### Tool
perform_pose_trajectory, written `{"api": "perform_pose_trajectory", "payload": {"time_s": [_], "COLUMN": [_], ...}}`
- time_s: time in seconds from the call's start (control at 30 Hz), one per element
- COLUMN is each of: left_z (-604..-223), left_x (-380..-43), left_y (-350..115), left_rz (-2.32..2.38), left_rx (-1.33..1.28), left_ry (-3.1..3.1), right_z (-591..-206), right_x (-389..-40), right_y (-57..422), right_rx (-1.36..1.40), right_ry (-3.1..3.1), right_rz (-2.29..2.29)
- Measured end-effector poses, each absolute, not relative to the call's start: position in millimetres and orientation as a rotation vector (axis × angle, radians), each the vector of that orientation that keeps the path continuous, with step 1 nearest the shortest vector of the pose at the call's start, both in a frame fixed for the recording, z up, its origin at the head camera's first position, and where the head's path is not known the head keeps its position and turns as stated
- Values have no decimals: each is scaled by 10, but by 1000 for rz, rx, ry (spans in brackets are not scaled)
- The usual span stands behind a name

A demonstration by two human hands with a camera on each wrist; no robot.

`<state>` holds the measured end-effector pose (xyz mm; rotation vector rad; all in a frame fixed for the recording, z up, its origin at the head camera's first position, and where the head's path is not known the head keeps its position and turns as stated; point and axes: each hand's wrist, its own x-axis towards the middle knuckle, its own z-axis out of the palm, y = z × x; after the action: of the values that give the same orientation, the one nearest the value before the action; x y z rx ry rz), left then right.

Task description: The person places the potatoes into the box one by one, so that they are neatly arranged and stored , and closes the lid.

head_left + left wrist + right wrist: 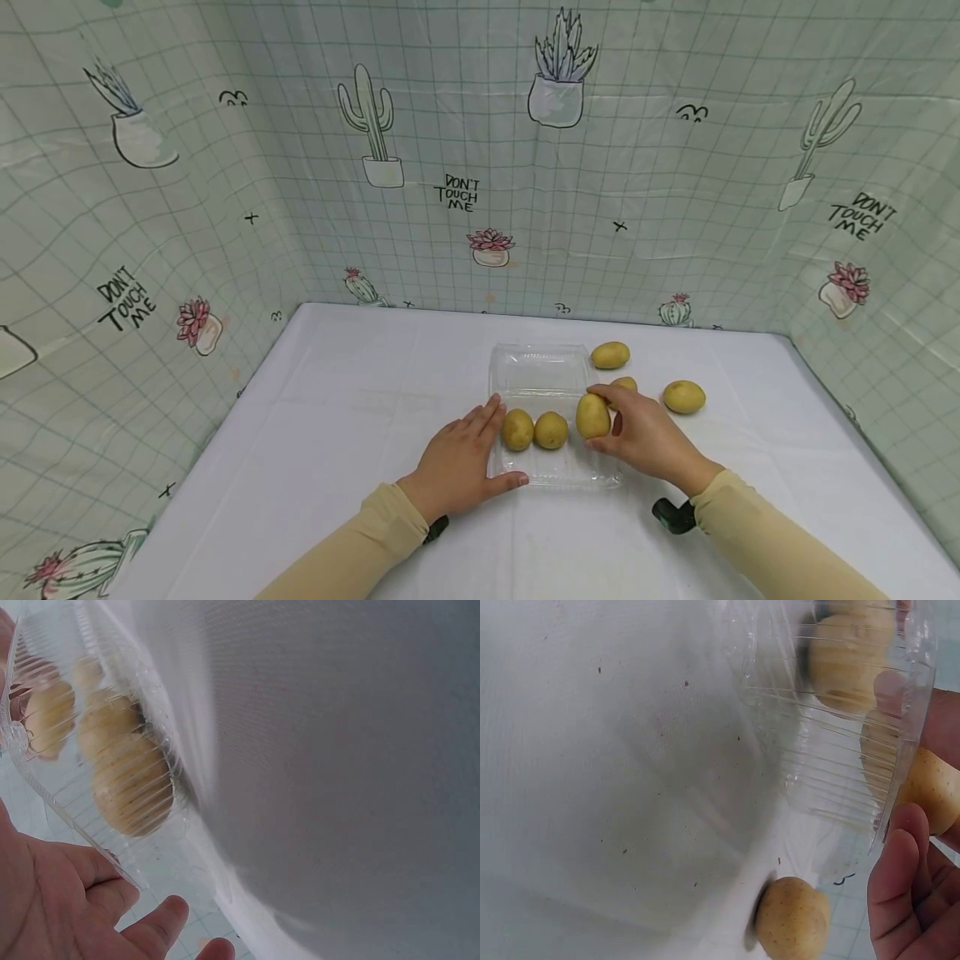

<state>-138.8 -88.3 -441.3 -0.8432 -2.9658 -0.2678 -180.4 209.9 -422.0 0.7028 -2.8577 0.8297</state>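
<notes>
A clear plastic clamshell box (558,475) lies opened on the table, its lid (540,364) folded back. Two potatoes, one on the left (517,430) and one beside it (551,431), sit in the base; the left wrist view shows the nearer potato (133,786) through the ribbed wall. My left hand (461,458) rests against the box's left side, fingers extended and thumb spread along the front edge. Between thumb and fingers, my right hand (648,433) pinches a potato (592,416) over the base's right end. In the right wrist view that potato (934,787) is partly behind the box wall.
To the right of the box lie more potatoes: one by the lid (611,355), one farther right (684,397), and one partly hidden behind the right hand (624,384). A white cloth covers the table (375,400). Patterned curtains (420,250) stand at the back and both sides.
</notes>
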Motion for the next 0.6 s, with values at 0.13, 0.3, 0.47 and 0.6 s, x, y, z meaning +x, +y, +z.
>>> {"api": "perform_pose_trajectory", "payload": {"time_s": [0.13, 0.3, 0.47, 0.6], "left_z": [-4413, -4410, -4411, -4425], "left_x": [-1390, -1393, -1393, -1398], "left_y": [-882, -886, -890, -892], "left_rz": [-262, -267, -266, -273], "left_rx": [-840, -845, -850, -850], "left_ry": [-2968, -2958, -2952, -2944], "right_z": [-4225, -4240, -4263, -4288], "right_x": [-1807, -1806, -1801, -1789], "right_y": [2082, 2078, 2073, 2070], "right_rx": [718, 733, 740, 762], "right_ry": [-2863, -2870, -2859, -2857], "right_rz": [790, 737, 709, 623]}}
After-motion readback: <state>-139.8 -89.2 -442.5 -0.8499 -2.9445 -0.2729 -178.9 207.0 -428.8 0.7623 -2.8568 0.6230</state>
